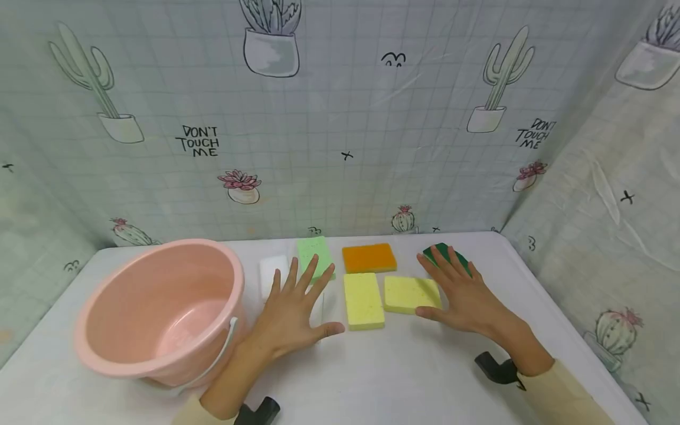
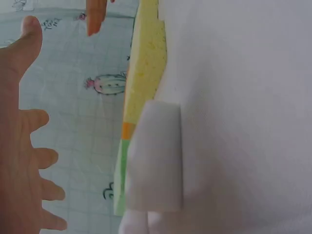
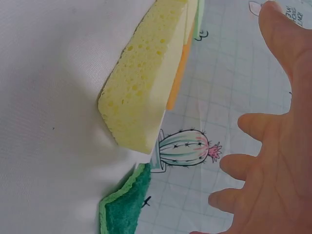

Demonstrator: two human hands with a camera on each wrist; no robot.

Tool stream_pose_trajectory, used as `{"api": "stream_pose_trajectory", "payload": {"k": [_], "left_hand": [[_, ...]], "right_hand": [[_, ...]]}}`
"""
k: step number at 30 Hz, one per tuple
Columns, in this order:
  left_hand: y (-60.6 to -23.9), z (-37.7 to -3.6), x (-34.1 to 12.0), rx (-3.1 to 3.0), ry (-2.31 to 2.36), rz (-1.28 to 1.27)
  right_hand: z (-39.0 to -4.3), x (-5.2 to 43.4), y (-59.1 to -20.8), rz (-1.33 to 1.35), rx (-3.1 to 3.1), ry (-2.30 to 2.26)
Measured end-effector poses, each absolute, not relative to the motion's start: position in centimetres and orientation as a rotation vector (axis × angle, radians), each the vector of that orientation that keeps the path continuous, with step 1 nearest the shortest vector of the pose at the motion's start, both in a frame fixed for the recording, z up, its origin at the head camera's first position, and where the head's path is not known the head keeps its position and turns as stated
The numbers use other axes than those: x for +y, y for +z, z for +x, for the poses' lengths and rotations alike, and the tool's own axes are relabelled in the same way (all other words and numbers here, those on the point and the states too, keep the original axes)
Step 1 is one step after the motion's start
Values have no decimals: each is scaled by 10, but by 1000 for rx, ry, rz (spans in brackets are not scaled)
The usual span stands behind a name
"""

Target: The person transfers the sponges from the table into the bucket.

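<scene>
We spread the fingers of our left hand [image 1: 292, 319] and right hand [image 1: 461, 298] above the table [image 1: 531, 277]. Partly hidden white blocks [image 1: 273, 273] and a light green sponge [image 1: 313, 247] lie at the left fingertips, a dark green sponge [image 3: 122, 214] under the right ones, yellow sponges [image 1: 363, 301] and an orange sponge [image 1: 369, 258] between. A pink bucket [image 1: 133, 295] stands left of the left fingers; white tabletop runs from the right fingers to its right edge. We count two yellow sponges.
</scene>
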State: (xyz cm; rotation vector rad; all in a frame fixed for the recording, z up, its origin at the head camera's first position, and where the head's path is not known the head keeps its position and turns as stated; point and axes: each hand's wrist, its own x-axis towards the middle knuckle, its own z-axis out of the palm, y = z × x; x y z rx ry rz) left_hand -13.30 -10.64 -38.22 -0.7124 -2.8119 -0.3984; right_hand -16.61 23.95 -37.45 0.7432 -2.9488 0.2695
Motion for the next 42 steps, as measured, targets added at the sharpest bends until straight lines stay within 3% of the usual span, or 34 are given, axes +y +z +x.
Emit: {"api": "stream_pose_trajectory", "payload": {"k": [20, 42], "left_hand": [[-312, -81, -111, -2563, -367, -902], [-287, -67, -211, -2510, -471, -752]], "right_hand": [[-160, 237, -391, 763, -2879, 375], [-162, 239, -396, 695, -2919, 543]]}}
